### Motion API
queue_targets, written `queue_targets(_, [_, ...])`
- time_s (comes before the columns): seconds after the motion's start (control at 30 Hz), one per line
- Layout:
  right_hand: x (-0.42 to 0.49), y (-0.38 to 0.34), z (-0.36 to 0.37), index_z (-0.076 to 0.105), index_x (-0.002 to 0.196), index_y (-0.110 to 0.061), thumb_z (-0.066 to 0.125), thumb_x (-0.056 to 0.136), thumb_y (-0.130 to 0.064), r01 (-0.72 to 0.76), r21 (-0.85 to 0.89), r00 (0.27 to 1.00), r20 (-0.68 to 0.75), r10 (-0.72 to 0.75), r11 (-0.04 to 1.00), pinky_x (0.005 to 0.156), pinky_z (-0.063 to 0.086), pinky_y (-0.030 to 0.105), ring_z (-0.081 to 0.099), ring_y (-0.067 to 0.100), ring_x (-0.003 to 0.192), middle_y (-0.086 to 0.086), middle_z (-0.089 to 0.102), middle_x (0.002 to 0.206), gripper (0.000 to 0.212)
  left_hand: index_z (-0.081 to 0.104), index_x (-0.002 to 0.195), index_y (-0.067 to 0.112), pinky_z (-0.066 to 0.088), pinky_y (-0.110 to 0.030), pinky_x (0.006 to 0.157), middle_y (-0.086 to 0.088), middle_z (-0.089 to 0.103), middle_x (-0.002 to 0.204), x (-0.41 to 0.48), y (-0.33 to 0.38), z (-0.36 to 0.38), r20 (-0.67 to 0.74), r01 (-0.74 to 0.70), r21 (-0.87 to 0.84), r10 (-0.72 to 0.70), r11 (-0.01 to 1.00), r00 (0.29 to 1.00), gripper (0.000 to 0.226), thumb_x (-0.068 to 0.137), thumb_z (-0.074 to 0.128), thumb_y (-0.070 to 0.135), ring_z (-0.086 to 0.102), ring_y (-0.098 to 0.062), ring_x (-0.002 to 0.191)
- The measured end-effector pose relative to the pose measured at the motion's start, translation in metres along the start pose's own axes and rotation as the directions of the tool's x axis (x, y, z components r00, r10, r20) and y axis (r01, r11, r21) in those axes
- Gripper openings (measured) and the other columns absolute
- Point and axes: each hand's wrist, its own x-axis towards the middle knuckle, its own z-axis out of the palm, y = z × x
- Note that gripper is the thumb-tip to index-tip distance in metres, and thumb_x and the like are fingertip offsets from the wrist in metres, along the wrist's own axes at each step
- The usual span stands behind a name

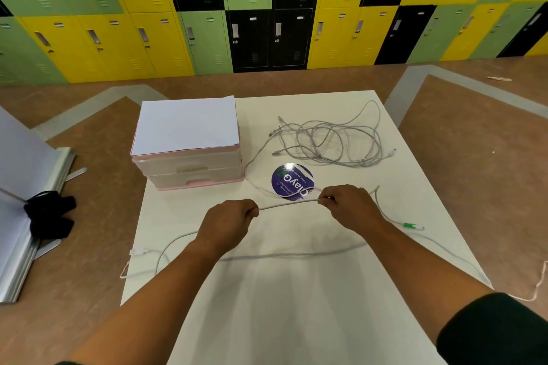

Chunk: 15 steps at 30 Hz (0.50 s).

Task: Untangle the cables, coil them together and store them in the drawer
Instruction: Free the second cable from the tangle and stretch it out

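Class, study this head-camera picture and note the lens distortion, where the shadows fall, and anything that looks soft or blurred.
In the head view, wide-angle bending tilts the lockers outward toward the edges; soft, faint forearm shadows on the white table suggest diffuse light, with no hard glare; the corners look soft, while the cable tangle is fairly clear.

Tangled grey cables (331,143) beside closed drawers (189,169)
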Motion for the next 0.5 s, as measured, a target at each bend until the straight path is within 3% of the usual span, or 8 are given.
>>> queue_targets(0.13, [-0.005, -0.008, 0.002, 0.07, 0.096, -0.027, 0.053, 0.098, -0.034, 0.059, 0.019, 0.997, -0.045, -0.058, 0.998, 0.089, 0.043, 0.039, 0.062, 0.022, 0.09, -0.006, 0.072, 0.09, 0.019, 0.068, 0.109, 0.023, 0.052, -0.036, 0.08, 0.001, 0.07, 0.106, 0.004, -0.001, 0.006, 0.142, 0.055, 0.034, -0.059, 0.998, 0.988, 0.027, 0.103, 0.042, 0.03, 0.063, -0.023, 0.092])
queue_targets(0.3, [-0.01, -0.022, 0.003, 0.072, 0.098, -0.027, 0.054, 0.098, -0.037, 0.144, 0.03, 0.989, -0.047, -0.142, 0.989, 0.082, 0.044, 0.032, 0.062, 0.021, 0.092, -0.005, 0.072, 0.097, 0.02, 0.056, 0.134, 0.025, 0.049, -0.033, 0.085, 0.0, 0.066, 0.123, 0.009, 0.023, 0.004, 0.171, -0.021, -0.025, 0.025, 0.999, 0.985, 0.034, 0.104, 0.043, 0.036, 0.063, -0.022, 0.107])
queue_targets(0.43, [-0.013, -0.027, 0.002, 0.072, 0.102, -0.028, 0.056, 0.097, -0.039, 0.184, 0.026, 0.982, -0.056, -0.183, 0.983, 0.074, 0.039, 0.028, 0.062, 0.018, 0.092, -0.005, 0.072, 0.1, 0.021, 0.065, 0.115, 0.028, 0.046, -0.027, 0.07, 0.005, 0.071, 0.108, 0.015, 0.047, 0.006, 0.104, -0.103, -0.115, 0.115, 0.988, 0.988, 0.026, 0.103, 0.045, 0.039, 0.063, -0.016, 0.09])
queue_targets(0.5, [-0.015, -0.021, 0.0, 0.073, 0.101, -0.03, 0.057, 0.096, -0.042, 0.163, 0.056, 0.986, -0.049, -0.16, 0.985, 0.078, 0.044, 0.03, 0.063, 0.017, 0.091, -0.006, 0.073, 0.099, 0.021, 0.068, 0.105, 0.028, 0.038, -0.02, 0.062, 0.008, 0.072, 0.101, 0.017, 0.051, 0.007, 0.063, -0.132, -0.121, 0.141, 0.984, 0.988, 0.024, 0.102, 0.046, 0.037, 0.06, -0.013, 0.083])
